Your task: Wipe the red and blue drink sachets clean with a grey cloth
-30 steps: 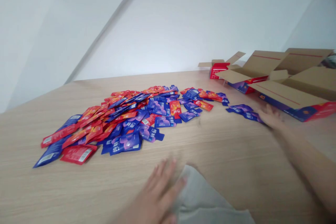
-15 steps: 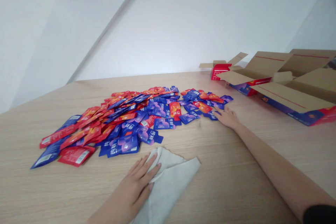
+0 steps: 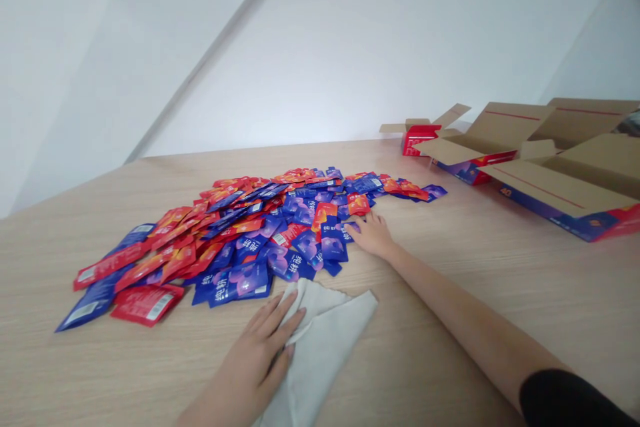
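Note:
A wide pile of red and blue sachets point(image 3: 245, 240) lies across the middle of the table, many overlapping. At the pile's right side, my right hand point(image 3: 373, 235) rests low on the table, its fingers reaching out against a blue sachet point(image 3: 333, 241). Nearer to me, my left hand point(image 3: 265, 347) lies flat, fingers stretched out, on the left part of a folded pale grey cloth point(image 3: 325, 340). The cloth's top edge comes close to the nearest sachets. What is under the right fingertips is partly hidden.
Open cardboard boxes point(image 3: 543, 200) with blue and red printed sides stand along the right, flaps spread outward. Behind them is a smaller red box point(image 3: 417, 140). A white wall point(image 3: 350, 47) rises past the far edge of the wooden table point(image 3: 450, 347).
My right hand has swept left, and the right-hand sachets have shifted left against the main pile. My left hand and the cloth have stayed almost in place.

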A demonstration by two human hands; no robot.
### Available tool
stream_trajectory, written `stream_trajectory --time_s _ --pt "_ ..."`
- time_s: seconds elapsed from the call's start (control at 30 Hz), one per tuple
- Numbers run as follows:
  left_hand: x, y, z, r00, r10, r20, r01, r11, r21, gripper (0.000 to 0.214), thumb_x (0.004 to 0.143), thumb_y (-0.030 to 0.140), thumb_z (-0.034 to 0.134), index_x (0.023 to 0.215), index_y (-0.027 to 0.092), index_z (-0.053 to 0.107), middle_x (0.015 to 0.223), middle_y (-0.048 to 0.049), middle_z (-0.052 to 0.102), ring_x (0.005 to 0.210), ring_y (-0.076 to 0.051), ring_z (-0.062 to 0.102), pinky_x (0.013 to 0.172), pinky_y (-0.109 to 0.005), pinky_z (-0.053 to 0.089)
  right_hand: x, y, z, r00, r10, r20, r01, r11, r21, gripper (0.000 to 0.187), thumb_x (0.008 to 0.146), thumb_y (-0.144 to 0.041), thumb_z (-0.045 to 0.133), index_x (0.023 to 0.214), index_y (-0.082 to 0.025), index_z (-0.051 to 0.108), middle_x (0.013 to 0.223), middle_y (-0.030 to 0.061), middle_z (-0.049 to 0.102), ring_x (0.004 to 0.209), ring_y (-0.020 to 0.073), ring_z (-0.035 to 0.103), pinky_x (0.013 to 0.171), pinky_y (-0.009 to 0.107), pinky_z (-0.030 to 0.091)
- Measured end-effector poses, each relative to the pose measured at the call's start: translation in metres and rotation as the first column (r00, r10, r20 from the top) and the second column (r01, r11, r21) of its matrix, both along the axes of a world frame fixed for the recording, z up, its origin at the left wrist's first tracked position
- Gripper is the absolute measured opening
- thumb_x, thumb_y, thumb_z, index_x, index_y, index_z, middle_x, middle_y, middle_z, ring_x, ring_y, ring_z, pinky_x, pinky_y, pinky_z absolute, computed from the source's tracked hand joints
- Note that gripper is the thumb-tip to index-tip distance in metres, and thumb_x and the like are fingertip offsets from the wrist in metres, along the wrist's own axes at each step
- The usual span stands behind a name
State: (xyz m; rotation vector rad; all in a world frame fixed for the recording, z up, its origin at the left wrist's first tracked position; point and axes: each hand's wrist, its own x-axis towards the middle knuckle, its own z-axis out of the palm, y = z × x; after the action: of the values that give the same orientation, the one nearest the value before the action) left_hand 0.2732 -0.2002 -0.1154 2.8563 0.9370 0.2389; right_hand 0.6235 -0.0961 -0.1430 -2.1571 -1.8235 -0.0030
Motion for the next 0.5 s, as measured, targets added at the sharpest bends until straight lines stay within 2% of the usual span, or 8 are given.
stream_trajectory --time_s 0.13,0.23,0.33,0.4,0.5 --pt "-0.004 0.013 0.001 0.998 -0.043 0.039 0.043 0.999 0.006 0.054 0.097 0.027 0.044 0.15 0.034 0.034 0.157 -0.0021 0.028 0.143 -0.029 0.033 0.111 -0.05 0.037 -0.014 -0.005 0.004 0.998 0.05 -0.048 -0.048 0.998 0.036 0.056 0.095 -0.057 0.048 0.135 -0.018 0.052 0.142 0.0125 0.049 0.133 0.0301 0.042 0.11 0.057 0.028" --pt "-0.007 0.019 0.001 0.997 -0.057 0.046 0.056 0.998 0.033 0.056 0.097 0.027 0.045 0.15 0.036 0.032 0.157 -0.0014 0.029 0.142 -0.028 0.035 0.109 -0.047 0.04 0.003 -0.011 0.014 0.989 0.065 -0.129 -0.053 0.994 0.093 0.043 0.096 -0.051 0.049 0.121 -0.018 0.061 0.124 0.0092 0.061 0.114 0.0233 0.057 0.101 0.048 0.042" --pt "-0.007 0.02 -0.001 0.998 -0.048 0.048 0.044 0.996 0.078 0.057 0.096 0.027 0.043 0.15 0.038 0.03 0.157 0.0002 0.029 0.139 -0.029 0.039 0.106 -0.047 0.045 0.052 -0.012 0.031 0.974 -0.042 -0.221 0.083 0.98 0.179 0.037 0.098 -0.047 0.048 0.114 -0.018 0.063 0.111 0.0074 0.066 0.099 0.0192 0.063 0.092 0.042 0.049" --pt "-0.007 0.02 -0.004 0.996 -0.049 0.071 0.041 0.993 0.112 0.058 0.095 0.025 0.044 0.15 0.04 0.031 0.156 0.0018 0.03 0.138 -0.029 0.042 0.104 -0.046 0.047 0.097 -0.007 0.045 0.95 -0.145 -0.275 0.214 0.947 0.239 0.035 0.098 -0.045 0.049 0.119 -0.018 0.061 0.119 0.0082 0.064 0.106 0.0204 0.061 0.096 0.044 0.048" --pt "-0.009 0.025 -0.014 0.993 -0.075 0.091 0.058 0.982 0.182 0.06 0.093 0.023 0.043 0.15 0.039 0.032 0.155 0.0014 0.033 0.136 -0.029 0.044 0.103 -0.044 0.049 0.163 0.006 0.061 0.882 -0.311 -0.354 0.416 0.867 0.275 0.039 0.096 -0.041 0.054 0.128 -0.018 0.055 0.132 0.011 0.055 0.116 0.0248 0.056 0.099 0.049 0.046"
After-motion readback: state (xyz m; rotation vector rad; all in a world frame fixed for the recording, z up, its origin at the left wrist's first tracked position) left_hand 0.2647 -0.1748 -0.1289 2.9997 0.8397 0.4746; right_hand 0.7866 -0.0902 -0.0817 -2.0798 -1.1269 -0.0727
